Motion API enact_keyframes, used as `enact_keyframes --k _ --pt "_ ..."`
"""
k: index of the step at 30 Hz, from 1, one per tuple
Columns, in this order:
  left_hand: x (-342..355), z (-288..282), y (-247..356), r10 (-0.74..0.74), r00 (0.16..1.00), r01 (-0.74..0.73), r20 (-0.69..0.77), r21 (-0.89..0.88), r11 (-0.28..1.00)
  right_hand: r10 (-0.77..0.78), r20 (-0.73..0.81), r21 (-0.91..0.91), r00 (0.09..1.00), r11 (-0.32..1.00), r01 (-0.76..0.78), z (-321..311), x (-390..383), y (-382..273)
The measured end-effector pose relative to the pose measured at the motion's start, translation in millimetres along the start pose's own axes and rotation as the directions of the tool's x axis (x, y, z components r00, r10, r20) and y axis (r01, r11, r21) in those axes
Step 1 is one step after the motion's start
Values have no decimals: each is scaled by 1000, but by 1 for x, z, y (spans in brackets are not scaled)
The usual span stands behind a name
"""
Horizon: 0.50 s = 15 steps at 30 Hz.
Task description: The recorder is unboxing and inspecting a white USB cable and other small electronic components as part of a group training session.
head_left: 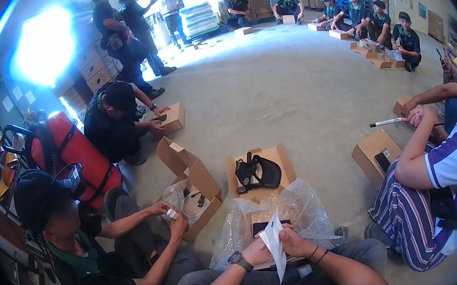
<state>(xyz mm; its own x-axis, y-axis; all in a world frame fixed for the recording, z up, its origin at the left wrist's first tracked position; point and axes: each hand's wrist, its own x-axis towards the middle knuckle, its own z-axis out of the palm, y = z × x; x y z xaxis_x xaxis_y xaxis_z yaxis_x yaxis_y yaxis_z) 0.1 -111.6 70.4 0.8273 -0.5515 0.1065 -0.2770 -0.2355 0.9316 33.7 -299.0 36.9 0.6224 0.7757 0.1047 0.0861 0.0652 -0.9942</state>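
Observation:
A folded sheet of white paper [274, 243] stands upright between my two hands, above my lap. My right hand [296, 244] is closed on it from the right, thumb along the paper. My left hand [258, 252], with a watch at the wrist, grips its other side, its fingers partly hidden behind the sheet. Just beyond my hands a dark, flat phone-like device [262, 228] lies in an open cardboard box lined with bubble wrap [307, 204]. On the box's raised lid rests a black cap [268, 172] with a strapped device on it.
At my left a seated person [84, 258] handles a small white item beside an open cardboard box [202, 181]. A person in a striped skirt [409, 218] sits to my right, holding a pen [388, 122]. A red cylinder [77, 158] stands behind the left person. Others sit with boxes around the floor.

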Motion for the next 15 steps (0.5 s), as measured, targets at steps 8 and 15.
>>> enact_keyframes --k 8,15 --pt "-2 1 0 9 1000 -9 -17 16 1000 -15 14 127 1000 992 13 0 1 -12" --pt "-1 -1 4 59 998 -58 -4 102 993 -25 11 85 1000 996 24 -1 1 -7"
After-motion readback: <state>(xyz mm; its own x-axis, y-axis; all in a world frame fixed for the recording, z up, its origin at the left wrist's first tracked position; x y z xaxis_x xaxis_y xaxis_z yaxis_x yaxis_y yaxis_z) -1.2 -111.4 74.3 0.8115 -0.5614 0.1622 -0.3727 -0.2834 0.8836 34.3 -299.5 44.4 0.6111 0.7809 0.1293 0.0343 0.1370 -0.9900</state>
